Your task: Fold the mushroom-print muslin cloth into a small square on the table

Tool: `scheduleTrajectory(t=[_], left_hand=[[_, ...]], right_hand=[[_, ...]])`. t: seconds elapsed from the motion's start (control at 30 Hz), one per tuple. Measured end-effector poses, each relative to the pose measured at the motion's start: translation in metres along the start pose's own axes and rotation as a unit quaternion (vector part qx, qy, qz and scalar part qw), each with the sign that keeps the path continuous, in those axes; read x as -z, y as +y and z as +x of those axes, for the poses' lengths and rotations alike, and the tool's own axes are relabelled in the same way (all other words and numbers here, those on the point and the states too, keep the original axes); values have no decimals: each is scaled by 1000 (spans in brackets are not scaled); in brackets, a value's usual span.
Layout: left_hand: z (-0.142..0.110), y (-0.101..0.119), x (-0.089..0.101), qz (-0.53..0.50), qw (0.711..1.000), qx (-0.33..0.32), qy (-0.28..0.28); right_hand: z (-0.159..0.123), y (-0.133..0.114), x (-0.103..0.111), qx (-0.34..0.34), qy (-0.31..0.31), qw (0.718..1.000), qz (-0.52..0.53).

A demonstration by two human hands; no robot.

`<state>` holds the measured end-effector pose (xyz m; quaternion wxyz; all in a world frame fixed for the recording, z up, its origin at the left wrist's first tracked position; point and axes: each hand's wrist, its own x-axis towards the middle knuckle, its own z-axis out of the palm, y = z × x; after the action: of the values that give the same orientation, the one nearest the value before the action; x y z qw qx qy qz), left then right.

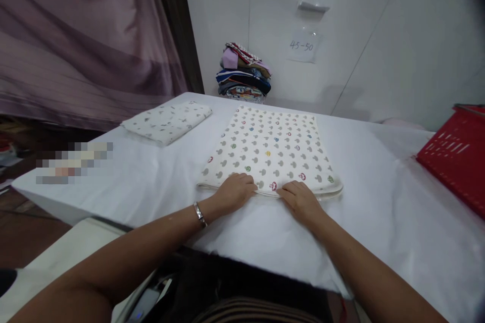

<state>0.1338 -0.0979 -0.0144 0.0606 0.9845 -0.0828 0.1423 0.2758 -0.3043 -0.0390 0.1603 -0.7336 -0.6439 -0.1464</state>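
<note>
Left side of the white-covered table: a folded pale cloth with scattered dark print, slanted, near the far left corner. My left forearm comes in low from the near edge, bracelet at the wrist. Left hand palm down, knuckles raised, fingers bunched together and pinching the near hem of the mushroom-print cloth; thumb mostly hidden. At the far edge, against the wall, a stack of folded fabrics. The mushroom-print cloth lies flat mid-table, doubled over, running from near the far edge towards me. Right hand mirrors the left: forearm angled in from lower right, palm down, fingers curled, pinching the same hem, a short gap between the hands. Red basket at the table's right end.
</note>
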Motion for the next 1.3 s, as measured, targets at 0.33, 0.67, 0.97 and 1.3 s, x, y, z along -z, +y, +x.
scheduleTrajectory(t=[0.33,0.67,0.97,1.3], left_hand=[[-5,-1,-7,69,997,-23,-3],[-4,-1,1,8,999,-27,-19],[-2,0,-2,24,999,-23,-18],[-3,0,-3,-20,1000,-2,1]], right_hand=[[1,1,14,-22,-1,992,125],[-2,2,17,-24,-43,996,75],[-5,0,20,-24,-38,997,58],[-7,6,24,8,-60,998,-3]])
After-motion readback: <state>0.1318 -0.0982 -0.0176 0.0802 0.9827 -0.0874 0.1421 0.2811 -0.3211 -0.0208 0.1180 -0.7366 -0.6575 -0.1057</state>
